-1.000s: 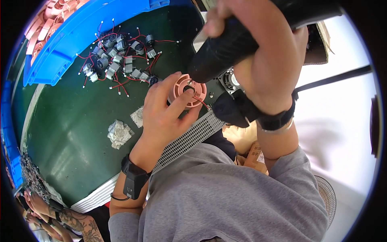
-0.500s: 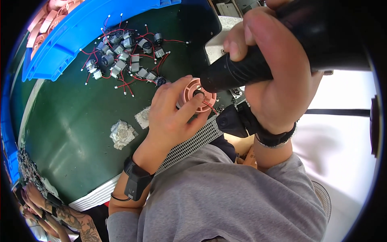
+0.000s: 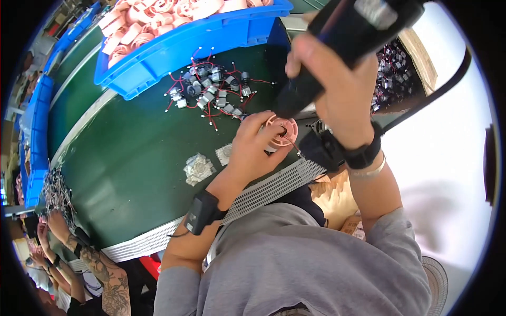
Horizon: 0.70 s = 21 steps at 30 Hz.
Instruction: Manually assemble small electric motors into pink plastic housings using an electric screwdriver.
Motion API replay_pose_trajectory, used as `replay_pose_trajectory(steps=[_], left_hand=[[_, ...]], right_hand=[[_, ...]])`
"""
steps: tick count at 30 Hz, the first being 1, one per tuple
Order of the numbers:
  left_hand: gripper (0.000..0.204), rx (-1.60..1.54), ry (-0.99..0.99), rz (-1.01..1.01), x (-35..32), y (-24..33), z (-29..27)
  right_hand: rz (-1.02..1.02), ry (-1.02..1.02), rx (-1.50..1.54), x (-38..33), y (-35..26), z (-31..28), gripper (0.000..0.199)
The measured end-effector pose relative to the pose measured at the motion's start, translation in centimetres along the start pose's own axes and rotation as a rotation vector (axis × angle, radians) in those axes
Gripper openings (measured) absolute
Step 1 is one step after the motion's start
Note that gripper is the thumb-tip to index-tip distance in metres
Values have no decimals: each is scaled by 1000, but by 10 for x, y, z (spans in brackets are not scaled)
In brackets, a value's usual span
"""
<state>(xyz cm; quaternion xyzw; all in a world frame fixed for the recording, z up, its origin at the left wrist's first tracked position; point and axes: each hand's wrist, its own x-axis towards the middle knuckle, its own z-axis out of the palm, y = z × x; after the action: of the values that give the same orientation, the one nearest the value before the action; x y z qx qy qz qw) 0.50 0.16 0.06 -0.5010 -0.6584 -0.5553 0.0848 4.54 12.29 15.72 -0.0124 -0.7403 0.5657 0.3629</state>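
Observation:
My left hand point(image 3: 254, 150) is closed around a round pink plastic housing point(image 3: 290, 138), held low over the green work surface. Its fingers reach over the rim and toward the dark opening in the middle, and a thin red wire hangs from the near side. My right hand point(image 3: 345, 89) grips a thick black corded power screwdriver point(image 3: 337, 37), slightly blurred. The tool slants down to the left, its nose at the far edge of the housing. Whether the tip touches a screw is hidden.
Beyond my hands lies a pile of small motors point(image 3: 211, 87) with red wires. A blue bin point(image 3: 195, 50) of pink parts stands behind it. Crumpled whitish pieces point(image 3: 198, 169) lie left of my left hand. More motors point(image 3: 392, 76) fill a box at right. A co-worker's tattooed arm point(image 3: 100, 266) is at lower left.
The whole view has shifted, showing more of the blue bin and the right-hand box. My right hand has tilted the screwdriver more steeply. My left hand still holds the housing.

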Motion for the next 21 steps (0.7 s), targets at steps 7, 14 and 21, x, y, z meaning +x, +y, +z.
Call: replay_pose_trajectory(steps=[7,14,21], left_hand=[[36,401,323,-231,-18,-52,-154],[49,934,91,-450,-78,-124,-321],[40,549,354,-418,-48,-95,-300]], right_hand=[[-607,661,-148,3,0,12,22],[2,-910,-842,0,56,35,22],[-27,-1192,-1146,0,92,50,23]])
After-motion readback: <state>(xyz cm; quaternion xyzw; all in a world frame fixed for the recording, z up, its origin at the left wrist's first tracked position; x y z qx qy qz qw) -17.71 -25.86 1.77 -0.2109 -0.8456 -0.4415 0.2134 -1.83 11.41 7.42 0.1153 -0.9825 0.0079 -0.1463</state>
